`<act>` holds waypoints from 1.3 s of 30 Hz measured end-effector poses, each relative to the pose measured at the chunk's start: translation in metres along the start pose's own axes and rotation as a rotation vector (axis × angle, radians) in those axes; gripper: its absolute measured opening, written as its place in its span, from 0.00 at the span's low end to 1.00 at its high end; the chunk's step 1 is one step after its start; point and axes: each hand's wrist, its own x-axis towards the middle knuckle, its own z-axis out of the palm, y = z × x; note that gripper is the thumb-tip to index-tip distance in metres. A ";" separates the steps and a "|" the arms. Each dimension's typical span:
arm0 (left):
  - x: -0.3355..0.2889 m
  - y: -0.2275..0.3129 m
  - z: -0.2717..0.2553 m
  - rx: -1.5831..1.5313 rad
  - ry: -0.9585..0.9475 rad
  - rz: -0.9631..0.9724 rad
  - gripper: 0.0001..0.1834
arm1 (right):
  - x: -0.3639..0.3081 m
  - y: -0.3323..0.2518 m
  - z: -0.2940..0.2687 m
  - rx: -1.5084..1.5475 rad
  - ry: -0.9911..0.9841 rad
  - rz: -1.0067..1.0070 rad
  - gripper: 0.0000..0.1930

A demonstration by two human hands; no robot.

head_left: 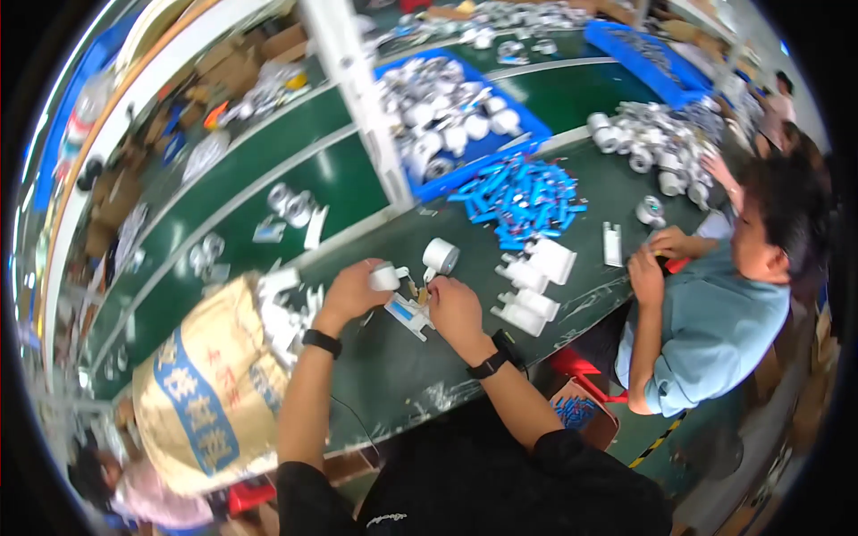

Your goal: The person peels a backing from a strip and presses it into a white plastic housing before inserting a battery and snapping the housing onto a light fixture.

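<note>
The fingers of the left hand (351, 293) are closed around a small white cup (385, 277). The fingers of the right hand (458, 314) are drawn narrow, with their tips at the neck of a white round head (441, 256) — whether they pinch it or a small piece beside it, I cannot tell. Between the two hands, a white holder (416, 327) with a blue strip lies on the green bench (384, 384).

The cup and the head look like hard plastic, so I judge them light and stiff, with a smooth surface which may slip. The round wall seems a good place to take hold; the thin neck looks more fragile.

Counting outward: one cup, one head and one holder are at the hands. To the right lie white covers (552, 261) in two groups; they overlap, so I cannot count each one. Behind them is one heap of blue sticks (523, 201) — too many to count. Farther are two blue trays (487, 166), the nearer one filled with white round parts. At the right sits a co-worker (715, 304), near one narrow white plate (612, 246). At the left, one big sack (214, 393) stands beside loose white pieces (281, 326).
</note>
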 end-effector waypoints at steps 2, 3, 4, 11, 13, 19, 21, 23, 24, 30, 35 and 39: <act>-0.036 -0.017 -0.021 -0.056 -0.020 -0.074 0.34 | -0.014 -0.014 0.002 0.063 -0.079 -0.032 0.02; -0.052 -0.031 -0.024 -0.185 -0.001 -0.099 0.34 | -0.017 -0.018 0.003 0.087 -0.094 -0.077 0.02; -0.063 -0.040 -0.030 -0.255 -0.012 -0.158 0.35 | -0.018 -0.022 0.004 0.114 -0.106 -0.122 0.03; -0.104 -0.001 0.001 0.159 0.688 -0.260 0.15 | -0.022 -0.045 -0.002 0.240 -0.125 0.031 0.06; -0.103 0.010 0.019 0.100 0.602 -0.397 0.16 | -0.029 -0.058 0.001 0.247 -0.188 0.071 0.08; -0.071 -0.020 0.052 0.030 0.526 -0.490 0.18 | -0.033 -0.074 0.038 0.312 -0.099 0.117 0.09; -0.068 -0.034 0.054 -0.075 0.544 -0.468 0.18 | -0.028 -0.067 0.040 0.390 -0.067 0.109 0.09; -0.070 -0.049 0.049 -0.520 0.451 -0.451 0.16 | -0.024 -0.058 0.037 0.466 -0.037 0.100 0.09; -0.069 -0.047 0.046 -0.522 0.445 -0.447 0.16 | -0.018 -0.054 0.027 0.814 -0.230 0.392 0.10; -0.064 -0.039 0.041 -1.117 0.230 -0.576 0.12 | -0.012 -0.041 0.015 1.402 -0.468 0.805 0.13; -0.062 -0.039 0.053 -0.975 0.297 -0.553 0.11 | -0.017 -0.043 0.018 1.422 -0.492 0.776 0.14; -0.064 -0.024 0.046 -0.834 0.291 -0.514 0.13 | -0.022 -0.044 0.017 1.418 -0.495 0.782 0.13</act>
